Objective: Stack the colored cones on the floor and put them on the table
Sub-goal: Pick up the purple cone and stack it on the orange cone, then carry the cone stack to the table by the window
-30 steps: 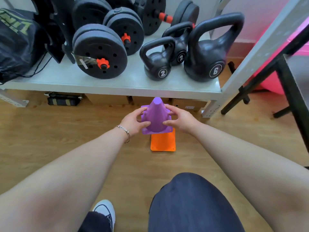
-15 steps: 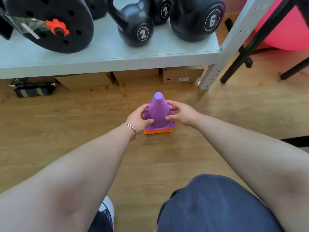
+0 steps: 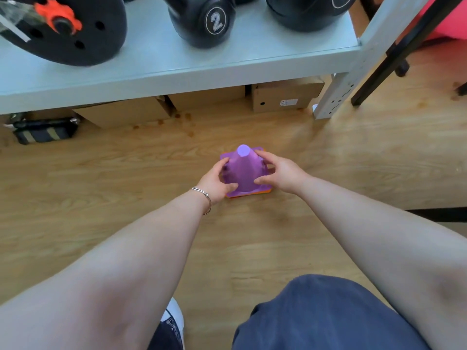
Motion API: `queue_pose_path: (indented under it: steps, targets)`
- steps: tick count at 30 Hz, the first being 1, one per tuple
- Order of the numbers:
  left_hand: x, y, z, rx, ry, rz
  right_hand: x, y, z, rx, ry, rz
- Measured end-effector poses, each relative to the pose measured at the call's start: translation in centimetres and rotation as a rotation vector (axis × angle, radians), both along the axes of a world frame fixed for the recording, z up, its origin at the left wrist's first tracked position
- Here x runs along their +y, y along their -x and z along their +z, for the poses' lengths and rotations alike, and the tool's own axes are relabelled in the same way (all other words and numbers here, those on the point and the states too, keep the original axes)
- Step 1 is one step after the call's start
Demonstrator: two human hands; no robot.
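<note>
Purple cone (image 3: 243, 173) is being gripped by left hand (image 3: 216, 181) and right hand (image 3: 280, 173), fingers curled; orange cone (image 3: 264, 192) is being covered beneath it.

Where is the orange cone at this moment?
In the head view, the orange cone stands on the wooden floor under the purple cone, only its base edge showing, in front of the shelf.

White circled "2" on black kettlebell (image 3: 202, 21), small unreadable label on cardboard box (image 3: 286, 96)
</note>
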State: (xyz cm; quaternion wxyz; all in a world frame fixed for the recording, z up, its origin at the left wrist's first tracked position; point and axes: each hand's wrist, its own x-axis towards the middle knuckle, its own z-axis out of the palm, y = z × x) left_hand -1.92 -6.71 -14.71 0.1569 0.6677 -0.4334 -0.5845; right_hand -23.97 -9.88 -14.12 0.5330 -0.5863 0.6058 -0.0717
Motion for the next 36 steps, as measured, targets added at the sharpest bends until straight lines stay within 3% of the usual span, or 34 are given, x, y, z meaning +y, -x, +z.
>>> queue_pose_path:
  steps: [3, 10, 19, 28, 36]
  targets:
    - [-0.2, 0.1, 0.0, -0.019, -0.009, 0.036, -0.9, 0.2, -0.1, 0.006, -0.037, -0.016]
    - [-0.3, 0.6, -0.7, -0.116, -0.116, 0.208, -1.5, -0.2, -3.5, 0.077, -0.203, -0.291]
    - [0.7, 0.0, -0.8, 0.096, -0.29, 0.415, -0.9, -1.8, -2.2, -0.042, -0.308, -0.435]
    - [4.5, -2.9, -3.6, -0.013, -0.265, 0.353, 2.2, -3.0, -3.5, -0.062, -0.419, -0.331]
    - [3.8, -2.6, 0.8, 0.06, -0.202, 0.44, 2.8, -3.3, 0.3, -0.181, -0.359, -0.522]
